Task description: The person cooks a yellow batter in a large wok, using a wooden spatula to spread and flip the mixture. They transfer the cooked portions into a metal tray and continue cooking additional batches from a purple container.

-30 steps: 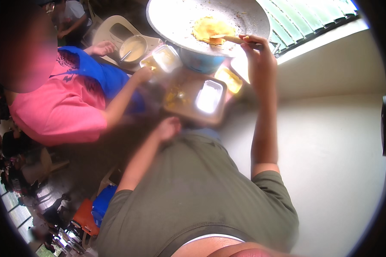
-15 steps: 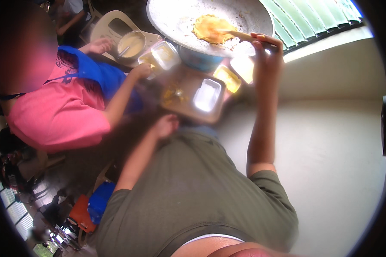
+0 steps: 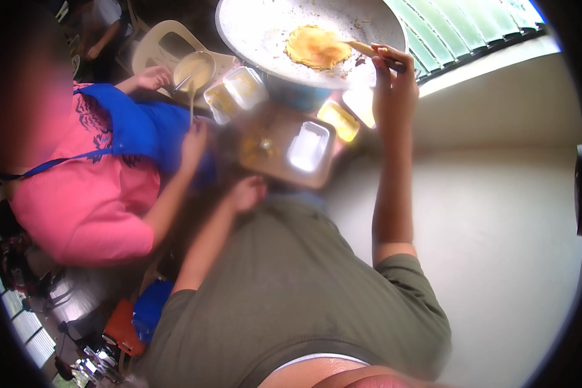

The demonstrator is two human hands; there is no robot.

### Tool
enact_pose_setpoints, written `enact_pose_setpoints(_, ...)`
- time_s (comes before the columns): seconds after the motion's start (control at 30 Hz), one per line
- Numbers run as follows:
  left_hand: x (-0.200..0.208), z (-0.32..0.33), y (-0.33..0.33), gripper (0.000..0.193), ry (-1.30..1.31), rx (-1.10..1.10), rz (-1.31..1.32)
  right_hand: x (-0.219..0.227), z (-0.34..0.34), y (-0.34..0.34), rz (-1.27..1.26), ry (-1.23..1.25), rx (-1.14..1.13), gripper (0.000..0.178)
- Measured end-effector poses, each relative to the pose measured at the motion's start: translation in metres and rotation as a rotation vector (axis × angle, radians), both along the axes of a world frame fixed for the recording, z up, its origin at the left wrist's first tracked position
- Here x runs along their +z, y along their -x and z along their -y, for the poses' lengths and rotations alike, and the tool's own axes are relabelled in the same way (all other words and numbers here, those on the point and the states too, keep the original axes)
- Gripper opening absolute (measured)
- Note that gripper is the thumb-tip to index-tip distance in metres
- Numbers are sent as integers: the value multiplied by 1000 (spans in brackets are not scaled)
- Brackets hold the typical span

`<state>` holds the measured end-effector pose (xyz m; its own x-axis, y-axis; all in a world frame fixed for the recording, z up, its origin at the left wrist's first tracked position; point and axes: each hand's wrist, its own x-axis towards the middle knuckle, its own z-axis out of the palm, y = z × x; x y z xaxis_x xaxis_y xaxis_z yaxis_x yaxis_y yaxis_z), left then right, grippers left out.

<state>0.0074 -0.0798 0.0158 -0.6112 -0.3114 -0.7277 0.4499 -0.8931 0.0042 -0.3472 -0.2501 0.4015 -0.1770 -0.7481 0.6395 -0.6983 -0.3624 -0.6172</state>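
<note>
My right hand (image 3: pixel 394 74) is closed on the handle of a wooden spatula (image 3: pixel 361 46), held over the right side of a wide grey metal wok (image 3: pixel 252 32). The spatula's tip meets the edge of a flat, golden-brown round of fried batter (image 3: pixel 317 48) inside the wok. Low by my waist, my left hand (image 3: pixel 247 193) has its fingers loosely curled, with nothing visible in them. It is nearest to the front edge of a brown tray (image 3: pixel 284 176), which bears a white plastic tub (image 3: pixel 309 147) and yellowish scraps.
Left of me, a person in a pink shirt and blue apron (image 3: pixel 132 123) holds a pale spoon (image 3: pixel 191 107) by a bowl of batter (image 3: pixel 196 68) on a beige chair (image 3: pixel 168 32). White tubs (image 3: pixel 244 87) and a yellow-filled tub (image 3: pixel 338 121) stand below the wok. A pale wall (image 3: pixel 485 213) is at right.
My right hand and spatula have shifted slightly left, and the spatula covers less of the round. The other person's hand has moved from the tubs back toward their apron, now with a spoon.
</note>
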Motion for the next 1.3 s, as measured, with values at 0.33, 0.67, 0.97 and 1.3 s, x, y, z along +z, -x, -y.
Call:
enact_pose_setpoints(0.33,-15,-1,-7,27,71,-7,-26,-16,8,3,-99,-22,-12,14)
enact_pose_setpoints(0.67,-37,-25,1,28,156,-2,-18,-34,19,-5,68,128,154,14)
enact_pose_setpoints(0.97,-46,-48,13,29,240,2,31,-42,-7,10,107,217,160,13)
enact_pose_setpoints(1.3,-41,-45,31,29,237,3,3,-35,-20,11,47,149,229,14)
